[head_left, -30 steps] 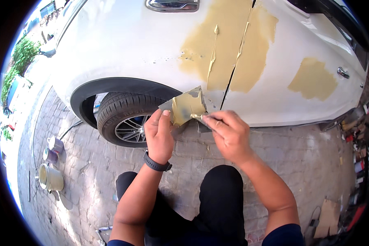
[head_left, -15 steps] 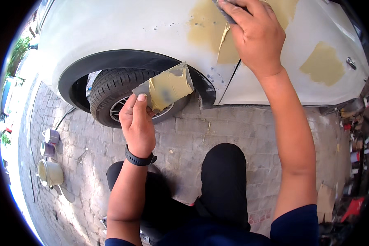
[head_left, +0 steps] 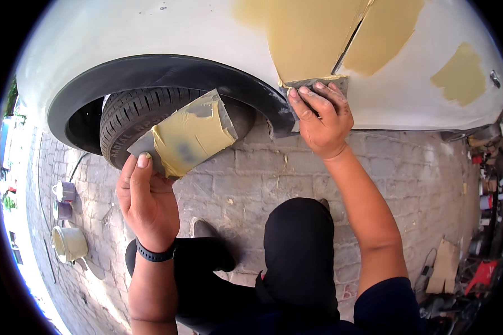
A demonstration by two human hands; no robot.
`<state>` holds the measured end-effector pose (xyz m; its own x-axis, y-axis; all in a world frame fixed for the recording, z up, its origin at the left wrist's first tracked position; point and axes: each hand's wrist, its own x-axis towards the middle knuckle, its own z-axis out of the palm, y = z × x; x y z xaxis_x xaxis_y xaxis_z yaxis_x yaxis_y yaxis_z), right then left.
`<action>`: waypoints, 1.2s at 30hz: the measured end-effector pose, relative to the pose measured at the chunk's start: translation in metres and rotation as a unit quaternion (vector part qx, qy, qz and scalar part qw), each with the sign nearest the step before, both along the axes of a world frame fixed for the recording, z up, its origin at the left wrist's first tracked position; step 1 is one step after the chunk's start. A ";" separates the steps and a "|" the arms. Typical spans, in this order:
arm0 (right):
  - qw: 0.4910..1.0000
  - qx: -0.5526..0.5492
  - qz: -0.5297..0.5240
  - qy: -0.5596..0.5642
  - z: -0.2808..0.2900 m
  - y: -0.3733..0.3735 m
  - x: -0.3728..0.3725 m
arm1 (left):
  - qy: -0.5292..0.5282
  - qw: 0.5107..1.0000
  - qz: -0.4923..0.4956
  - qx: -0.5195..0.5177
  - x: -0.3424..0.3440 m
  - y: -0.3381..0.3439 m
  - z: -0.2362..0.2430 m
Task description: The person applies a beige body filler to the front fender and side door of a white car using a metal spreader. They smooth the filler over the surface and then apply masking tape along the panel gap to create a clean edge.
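My left hand [head_left: 151, 204] pinches one end of a flat grey plate [head_left: 227, 120], thumb on top, in front of the car's wheel. A thick layer of yellow-beige body filler [head_left: 193, 137] covers most of the plate. My right hand [head_left: 325, 120] presses a grey, flat filler spreader [head_left: 341, 89] against the white car panel [head_left: 195, 33], just behind the wheel arch. The spreader's upper edge touches the bottom of a broad filler patch [head_left: 307, 42], and a bead of filler sits at its left corner. A dark panel gap [head_left: 349, 42] runs up from the spreader.
The tyre [head_left: 123, 123] sits under a black wheel-arch trim [head_left: 151, 67]. Another filler patch [head_left: 461, 75] is on the door at right. Two small pots and a cream bucket [head_left: 70, 244] stand on the paving [head_left: 251, 178] at left. Cardboard [head_left: 444, 267] and clutter lie at right.
My right hand has drawn the spreader down the panel to its lower edge, leaving a wider, smoother filler patch. My left hand with the plate has shifted left and slightly down in view.
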<state>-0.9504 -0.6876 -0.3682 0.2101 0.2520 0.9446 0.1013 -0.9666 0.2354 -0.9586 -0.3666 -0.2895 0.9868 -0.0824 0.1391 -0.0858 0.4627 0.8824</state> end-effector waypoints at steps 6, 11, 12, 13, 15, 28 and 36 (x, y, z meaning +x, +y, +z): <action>0.994 0.030 -0.028 0.106 -0.061 -0.025 -0.036 | -0.008 0.995 -0.096 -0.002 -0.002 -0.013 -0.020; 0.907 0.346 0.075 0.226 -0.022 -0.015 -0.092 | 0.017 0.990 -0.135 0.048 -0.012 -0.048 -0.020; 0.840 0.454 0.192 0.227 -0.001 -0.016 -0.101 | 0.013 0.983 -0.168 0.072 -0.015 -0.058 -0.017; 0.745 0.550 0.305 0.224 0.023 -0.013 -0.111 | 0.013 0.975 -0.199 0.098 -0.019 -0.065 -0.013; 0.555 0.641 0.482 0.223 0.061 -0.008 -0.128 | -0.039 0.961 -0.236 0.142 -0.027 -0.082 -0.005; 0.623 0.630 0.341 0.315 0.083 -0.016 -0.177 | -0.093 0.985 -0.144 0.030 -0.034 -0.115 0.009; 0.484 0.788 0.367 0.107 0.080 0.021 -0.144 | -0.088 0.980 -0.169 0.051 -0.051 -0.116 0.010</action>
<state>-1.0941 -0.6669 -0.2877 0.7451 -0.6640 0.0627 0.4122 0.3846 -0.8259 -1.0098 -0.4825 -0.2794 0.8619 -0.4236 0.2786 -0.0973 0.4010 0.9109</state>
